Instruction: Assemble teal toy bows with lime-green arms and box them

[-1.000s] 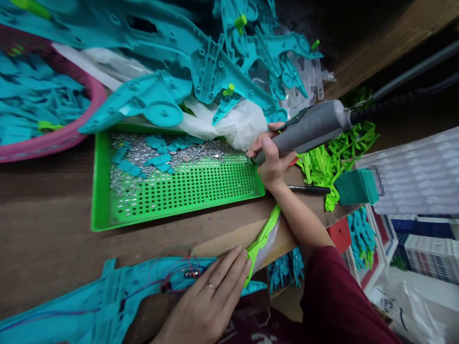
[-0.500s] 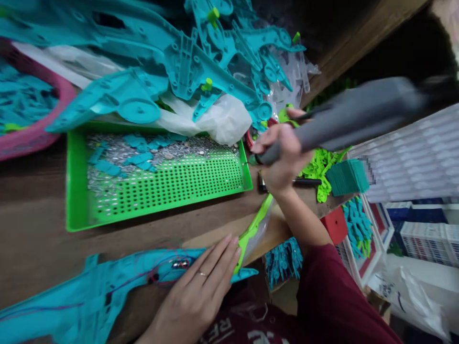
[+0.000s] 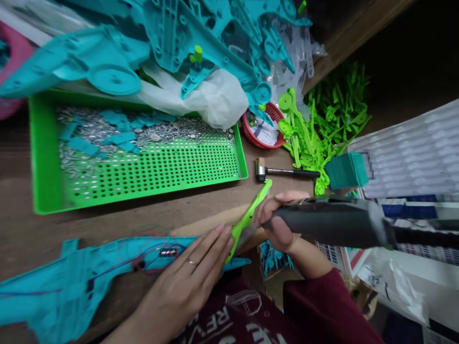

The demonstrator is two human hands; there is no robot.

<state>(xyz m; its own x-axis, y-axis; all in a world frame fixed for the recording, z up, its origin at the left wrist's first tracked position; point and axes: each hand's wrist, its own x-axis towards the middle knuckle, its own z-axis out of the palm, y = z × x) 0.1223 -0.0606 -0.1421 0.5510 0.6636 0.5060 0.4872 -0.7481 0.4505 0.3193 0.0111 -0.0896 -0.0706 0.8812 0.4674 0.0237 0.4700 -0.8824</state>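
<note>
My right hand (image 3: pixel 281 224) is wrapped round a dark grey electric screwdriver (image 3: pixel 330 220), its cord trailing off right. The tool's tip is hidden behind my fingers, near a lime-green plastic piece (image 3: pixel 249 217). My left hand (image 3: pixel 193 267), a ring on one finger, lies flat with fingers stretched over the end of a long teal plastic shell (image 3: pixel 71 267) and the green piece's lower end. Thin red and blue wires (image 3: pixel 132 255) run loose along the shell, beside a small metallic part (image 3: pixel 168 252).
A green perforated tray (image 3: pixel 186 165) holds screws and teal pieces. Past it lie a hammer (image 3: pixel 287 172), a red basket (image 3: pixel 256 138) and a pile of lime-green parts (image 3: pixel 311 143). Large teal shells (image 3: pixel 201 43) are heaped behind, beside a stack of teal blocks (image 3: pixel 346 170).
My right hand has brought the screwdriver down and toward me, from beside the tray's right end to the green piece. My left hand stays on the shell; the whole view has shifted slightly.
</note>
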